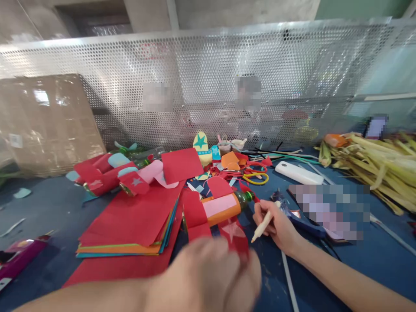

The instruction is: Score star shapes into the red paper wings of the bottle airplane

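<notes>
In the foreground my left hand (211, 275) is closed and blurred by motion. It pinches the lower end of a red paper strip with a pale star (231, 232). This strip hangs off a green glass bottle (243, 201), which lies on its side with its neck to the right. Orange, pink and red paper wraps the bottle's body. A white marker (264, 225) is in the closed fingers of my right hand (276, 225), its tan tip pointing down and left beside the strip. The left hand hides part of the strip and the table.
Left of the bottle lies a stack of coloured paper (130, 216). Behind it are other red-wrapped bottles (104, 175). Yellow-handled scissors (256, 178), a white device (299, 173), a phone (331, 212) and dried husks (367, 160) lie right. A perforated metal panel (208, 65) stands behind.
</notes>
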`<state>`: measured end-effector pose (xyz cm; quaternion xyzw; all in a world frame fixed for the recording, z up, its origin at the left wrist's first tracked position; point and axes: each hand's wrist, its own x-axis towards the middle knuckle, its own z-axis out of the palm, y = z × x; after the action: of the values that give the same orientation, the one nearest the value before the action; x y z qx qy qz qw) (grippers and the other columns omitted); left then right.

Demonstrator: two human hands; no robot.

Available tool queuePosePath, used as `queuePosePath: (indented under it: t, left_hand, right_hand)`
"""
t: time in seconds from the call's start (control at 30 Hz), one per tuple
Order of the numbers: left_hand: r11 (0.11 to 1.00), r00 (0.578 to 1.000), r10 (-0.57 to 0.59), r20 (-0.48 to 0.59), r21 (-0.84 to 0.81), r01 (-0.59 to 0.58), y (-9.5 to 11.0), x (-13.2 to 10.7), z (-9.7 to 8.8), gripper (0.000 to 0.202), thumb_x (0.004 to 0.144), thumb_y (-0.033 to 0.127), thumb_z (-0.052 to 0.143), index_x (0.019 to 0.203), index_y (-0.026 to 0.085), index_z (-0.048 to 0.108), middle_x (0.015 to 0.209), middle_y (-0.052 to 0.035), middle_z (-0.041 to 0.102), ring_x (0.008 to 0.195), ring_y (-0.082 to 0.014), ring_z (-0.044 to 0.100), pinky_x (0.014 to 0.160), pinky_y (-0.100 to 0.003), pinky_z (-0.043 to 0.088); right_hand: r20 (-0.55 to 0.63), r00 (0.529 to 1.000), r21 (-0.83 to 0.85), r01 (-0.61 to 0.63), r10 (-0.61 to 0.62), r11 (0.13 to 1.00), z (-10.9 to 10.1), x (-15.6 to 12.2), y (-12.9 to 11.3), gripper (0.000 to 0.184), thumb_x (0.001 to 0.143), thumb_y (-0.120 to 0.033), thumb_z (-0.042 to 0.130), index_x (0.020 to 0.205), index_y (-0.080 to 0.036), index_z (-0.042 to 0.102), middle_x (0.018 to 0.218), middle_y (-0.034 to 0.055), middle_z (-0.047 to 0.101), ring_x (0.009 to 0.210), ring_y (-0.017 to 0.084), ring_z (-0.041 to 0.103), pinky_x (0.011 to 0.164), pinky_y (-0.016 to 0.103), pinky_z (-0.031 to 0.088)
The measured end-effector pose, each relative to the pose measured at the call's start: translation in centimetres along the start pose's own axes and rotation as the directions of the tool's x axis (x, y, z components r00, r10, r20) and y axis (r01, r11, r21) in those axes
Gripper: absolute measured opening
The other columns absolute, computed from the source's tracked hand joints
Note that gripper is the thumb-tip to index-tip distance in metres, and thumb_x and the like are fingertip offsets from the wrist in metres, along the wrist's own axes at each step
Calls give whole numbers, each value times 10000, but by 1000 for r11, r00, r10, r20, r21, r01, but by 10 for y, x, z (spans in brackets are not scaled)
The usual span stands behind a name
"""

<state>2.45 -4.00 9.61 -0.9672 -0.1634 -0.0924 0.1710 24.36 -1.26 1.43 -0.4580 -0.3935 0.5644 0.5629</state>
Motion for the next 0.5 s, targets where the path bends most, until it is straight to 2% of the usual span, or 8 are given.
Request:
queuePosePath:
  t: [0.03, 0.07, 0.1, 0.17, 0.23, 0.27, 0.37, 0.5]
  left_hand:
    - [999, 999, -36, 19, 1, 36, -13, 17, -5, 313, 892, 100, 430, 1130, 205, 605, 718, -21, 629, 670, -183, 583, 599, -313, 492]
    - [993, 985, -100, 139, -41, 106, -27, 35, -7, 257, 901, 138, 442, 1078, 191, 622, 833, -45, 650, 760, -197, 605, 664, -329, 500]
    - [989, 976, -123, 179, -61, 136, -40, 53, -8, 215, 914, 220, 470, 1052, 181, 631, 896, -56, 650, 821, -209, 612, 702, -336, 503]
    - [980, 960, -164, 226, -77, 186, -62, 88, -2, 309, 919, 381, 500, 1063, 138, 623, 982, -94, 638, 933, -251, 603, 777, -374, 501]
    - [974, 932, -164, 324, -100, 205, -75, 116, 9, 402, 870, 478, 570, 1030, 114, 632, 1016, -115, 627, 961, -271, 597, 806, -395, 500]
    - [971, 908, -154, 391, -110, 212, -78, 127, 15, 413, 854, 489, 598, 1026, 115, 629, 1024, -111, 623, 960, -270, 596, 805, -404, 505]
    - [960, 803, -129, 582, -128, 248, -81, 153, 29, 321, 917, 352, 568, 1178, 167, 549, 1176, -79, 565, 979, -225, 591, 815, -419, 514]
    - [937, 679, -86, 729, -172, 304, -85, 173, 38, 318, 914, 353, 570, 1175, 170, 556, 1191, -73, 560, 992, -235, 586, 820, -418, 513]
  right_hand:
    - [-2, 1000, -3, 3, -3, 1000, 0, 0, 0, 435, 803, -441, 455, 442, -198, 453, 334, -81, 239, 325, 72, 205, 385, 234, 160]
    - [-3, 1000, -3, 5, -5, 1000, 1, -1, 0, 434, 805, -436, 457, 440, -200, 448, 336, -80, 240, 327, 74, 205, 382, 235, 155]
    - [-5, 1000, -3, 8, -8, 1000, 1, -1, 0, 435, 806, -436, 457, 438, -203, 440, 336, -81, 235, 328, 75, 202, 380, 236, 152]
    - [-9, 1000, 0, 15, -15, 1000, 2, -1, 0, 436, 800, -443, 460, 433, -210, 419, 331, -83, 223, 327, 75, 188, 375, 236, 148]
    - [-8, 1000, 4, 21, -21, 1000, 3, -1, 0, 435, 788, -446, 457, 425, -213, 408, 329, -81, 237, 325, 70, 164, 371, 236, 144]
    - [-4, 1000, 6, 21, -21, 1000, 3, -1, -1, 434, 784, -445, 456, 421, -213, 408, 328, -79, 244, 325, 68, 156, 370, 237, 144]
    - [17, 1000, 10, 16, -16, 1000, 3, -2, -3, 422, 781, -434, 459, 426, -210, 423, 330, -81, 247, 328, 65, 146, 375, 236, 148]
    - [46, 999, 23, 6, -7, 1000, 3, -4, -4, 413, 773, -433, 466, 425, -215, 423, 333, -88, 200, 341, 75, 149, 376, 234, 148]
